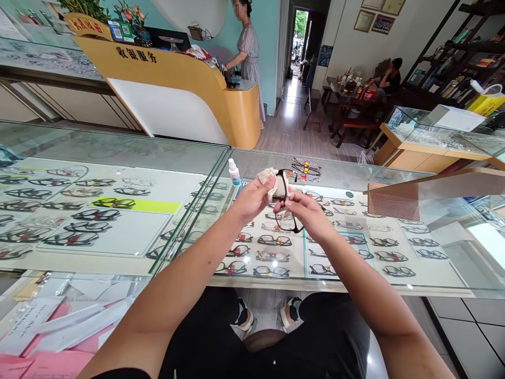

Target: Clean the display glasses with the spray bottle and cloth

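Note:
Black-framed glasses (290,225) are held up over the glass display counter, one lens above the other. My left hand (254,200) pinches a cream cloth (268,176), which is wrapped around the upper lens. The fingers of my right hand (310,211) are closed on the frame near its bridge, and the lower lens hangs free beneath them. Just left of the cloth, a small white bottle (234,172) with a blue and pink label stands upright on the glass. Part of the upper lens is hidden by the cloth.
Rows of glasses (275,240) lie inside the counter. More frames (306,167) sit behind my hands. A wooden-edged panel (426,190) stands at the right. Papers (67,316) lie at lower left. One person (248,52) stands by the yellow desk (189,73); another sits at the back right.

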A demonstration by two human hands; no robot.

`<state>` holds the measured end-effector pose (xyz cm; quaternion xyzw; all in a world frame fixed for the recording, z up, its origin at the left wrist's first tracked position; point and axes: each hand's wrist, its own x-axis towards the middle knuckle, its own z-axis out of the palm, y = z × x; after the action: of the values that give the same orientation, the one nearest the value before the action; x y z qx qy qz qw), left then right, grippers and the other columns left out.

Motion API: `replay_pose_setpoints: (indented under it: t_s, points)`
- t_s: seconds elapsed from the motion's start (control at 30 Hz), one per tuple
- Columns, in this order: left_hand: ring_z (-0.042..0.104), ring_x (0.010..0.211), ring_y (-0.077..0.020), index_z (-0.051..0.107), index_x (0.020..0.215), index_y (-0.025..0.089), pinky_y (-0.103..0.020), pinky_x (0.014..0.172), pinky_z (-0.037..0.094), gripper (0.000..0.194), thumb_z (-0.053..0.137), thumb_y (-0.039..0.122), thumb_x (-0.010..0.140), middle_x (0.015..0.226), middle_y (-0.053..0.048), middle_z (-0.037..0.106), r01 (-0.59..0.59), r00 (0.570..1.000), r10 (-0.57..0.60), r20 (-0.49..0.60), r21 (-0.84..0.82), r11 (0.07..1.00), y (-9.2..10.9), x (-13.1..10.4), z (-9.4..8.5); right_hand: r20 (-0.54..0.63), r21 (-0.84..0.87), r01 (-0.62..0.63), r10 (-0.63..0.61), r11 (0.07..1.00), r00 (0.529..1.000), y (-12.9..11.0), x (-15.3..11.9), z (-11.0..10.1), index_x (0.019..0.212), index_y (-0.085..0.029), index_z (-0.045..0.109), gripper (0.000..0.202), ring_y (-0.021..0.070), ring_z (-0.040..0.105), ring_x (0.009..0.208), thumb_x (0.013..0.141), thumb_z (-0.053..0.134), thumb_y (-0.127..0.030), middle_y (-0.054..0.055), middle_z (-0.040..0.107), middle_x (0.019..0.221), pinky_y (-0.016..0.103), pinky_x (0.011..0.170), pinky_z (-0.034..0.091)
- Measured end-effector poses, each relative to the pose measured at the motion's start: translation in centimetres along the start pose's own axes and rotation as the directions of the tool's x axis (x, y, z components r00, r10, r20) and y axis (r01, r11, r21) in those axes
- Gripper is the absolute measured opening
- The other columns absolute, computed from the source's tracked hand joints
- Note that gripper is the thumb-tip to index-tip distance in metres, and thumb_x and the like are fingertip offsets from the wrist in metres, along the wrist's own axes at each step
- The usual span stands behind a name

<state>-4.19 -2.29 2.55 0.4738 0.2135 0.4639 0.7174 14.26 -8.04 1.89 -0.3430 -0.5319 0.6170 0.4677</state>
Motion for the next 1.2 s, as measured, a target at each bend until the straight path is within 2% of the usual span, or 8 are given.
replay_pose_setpoints:
  t_s: [0.2, 0.33, 0.47, 0.7, 0.8, 0.9, 1.03, 1.2]
  points:
    - [0.063, 0.056, -0.0122, 0.072, 0.099, 0.017, -0.027, 0.057, 0.051, 0.05, 0.106, 0.044, 0.073, 0.079, -0.002, 0.075, -0.041, 0.996, 0.036, 0.081, 0.062, 0.997, -0.1, -0.5, -0.1, -0.001, 0.059, -0.03, 0.03, 0.998, 1.0, 0.1, 0.0, -0.2, 0.091, -0.025, 0.066, 0.039, 0.0246, 0.074, 0.099, 0.089, 0.086, -0.058, 0.005, 0.081, 0.097, 0.037, 0.086, 0.051]
    - [0.057, 0.05, -0.0106, 0.071, 0.093, 0.016, -0.026, 0.048, 0.044, 0.054, 0.096, 0.062, 0.081, 0.079, -0.004, 0.075, -0.066, 0.998, 0.066, 0.004, 0.122, 0.99, -0.8, -0.3, 0.1, 0.011, -0.041, 0.006, -0.006, 0.999, 1.0, 0.3, 0.0, 0.4, 0.093, -0.024, 0.069, 0.038, 0.0237, 0.073, 0.1, 0.09, 0.084, -0.059, 0.005, 0.081, 0.096, 0.036, 0.086, 0.049]
    - [0.065, 0.064, -0.015, 0.074, 0.086, 0.014, -0.028, 0.061, 0.054, 0.06, 0.092, 0.071, 0.082, 0.081, -0.007, 0.076, -0.08, 0.997, 0.081, -0.011, 0.115, 0.99, -0.3, 0.1, -0.1, -0.01, -0.023, 0.014, -0.014, 1.0, 1.0, 0.2, 0.1, -0.1, 0.089, -0.025, 0.064, 0.04, 0.0236, 0.073, 0.099, 0.09, 0.084, -0.059, 0.005, 0.082, 0.095, 0.036, 0.088, 0.05]
    - [0.065, 0.063, -0.0139, 0.074, 0.101, 0.016, -0.026, 0.058, 0.052, 0.055, 0.107, 0.047, 0.07, 0.083, -0.004, 0.077, -0.056, 0.998, 0.056, 0.0, 0.073, 0.996, -0.6, -0.3, -0.1, -0.009, 0.026, 0.012, -0.012, 1.0, 1.0, 0.3, 0.2, -0.4, 0.091, -0.025, 0.067, 0.039, 0.0237, 0.074, 0.097, 0.09, 0.085, -0.06, 0.004, 0.081, 0.096, 0.036, 0.089, 0.051]
    - [0.056, 0.05, -0.0098, 0.07, 0.094, 0.017, -0.024, 0.045, 0.041, 0.056, 0.1, 0.061, 0.076, 0.078, -0.002, 0.075, -0.077, 0.99, 0.087, -0.109, 0.091, 0.993, -1.5, -0.2, 0.1, 0.006, -0.041, 0.013, -0.013, 0.999, 1.0, 0.4, 0.1, 0.2, 0.09, -0.025, 0.068, 0.042, 0.0237, 0.073, 0.097, 0.088, 0.086, -0.063, 0.005, 0.081, 0.095, 0.036, 0.088, 0.05]
    - [0.059, 0.052, -0.0113, 0.071, 0.089, 0.015, -0.025, 0.047, 0.044, 0.063, 0.092, 0.074, 0.079, 0.077, -0.005, 0.075, -0.05, 0.994, 0.058, -0.093, 0.086, 0.995, -1.3, 0.0, 0.1, 0.008, -0.026, 0.003, -0.003, 1.0, 1.0, 0.2, 0.1, 0.1, 0.09, -0.025, 0.067, 0.043, 0.0236, 0.073, 0.095, 0.088, 0.087, -0.063, 0.004, 0.081, 0.094, 0.036, 0.086, 0.05]
    - [0.072, 0.073, -0.017, 0.077, 0.103, 0.014, -0.029, 0.069, 0.058, 0.057, 0.102, 0.057, 0.075, 0.086, -0.006, 0.078, -0.032, 0.999, 0.032, 0.009, 0.043, 0.999, -0.2, -0.2, 0.0, -0.016, 0.066, -0.007, 0.008, 0.998, 1.0, -0.1, 0.1, -0.9, 0.089, -0.026, 0.066, 0.039, 0.0236, 0.074, 0.093, 0.09, 0.086, -0.059, 0.004, 0.082, 0.094, 0.037, 0.088, 0.052]
    - [0.061, 0.054, -0.0113, 0.072, 0.097, 0.017, -0.025, 0.051, 0.047, 0.051, 0.104, 0.05, 0.075, 0.078, -0.002, 0.075, -0.066, 0.998, 0.066, 0.002, 0.093, 0.993, -0.8, -0.5, 0.1, 0.005, 0.0, 0.016, -0.016, 1.0, 1.0, 0.2, 0.1, 0.0, 0.09, -0.025, 0.069, 0.04, 0.0234, 0.073, 0.094, 0.089, 0.086, -0.061, 0.005, 0.081, 0.094, 0.037, 0.087, 0.051]
